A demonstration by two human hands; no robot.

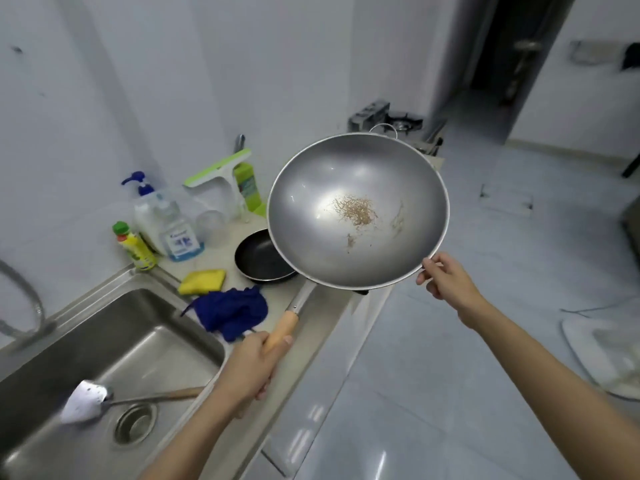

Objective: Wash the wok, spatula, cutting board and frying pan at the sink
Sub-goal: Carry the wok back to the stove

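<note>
A large steel wok with brown food bits in its bowl is held in the air over the counter edge. My left hand grips its wooden handle. My right hand pinches the wok's rim on the near right. A black frying pan sits on the counter, partly under the wok. A metal spatula with a wooden handle lies in the steel sink, its blade near the drain. I see no cutting board.
A yellow sponge and a blue cloth lie on the counter beside the sink. Soap bottles, a glass and a green squeegee stand against the wall. A gas stove sits further along. Tiled floor lies to the right.
</note>
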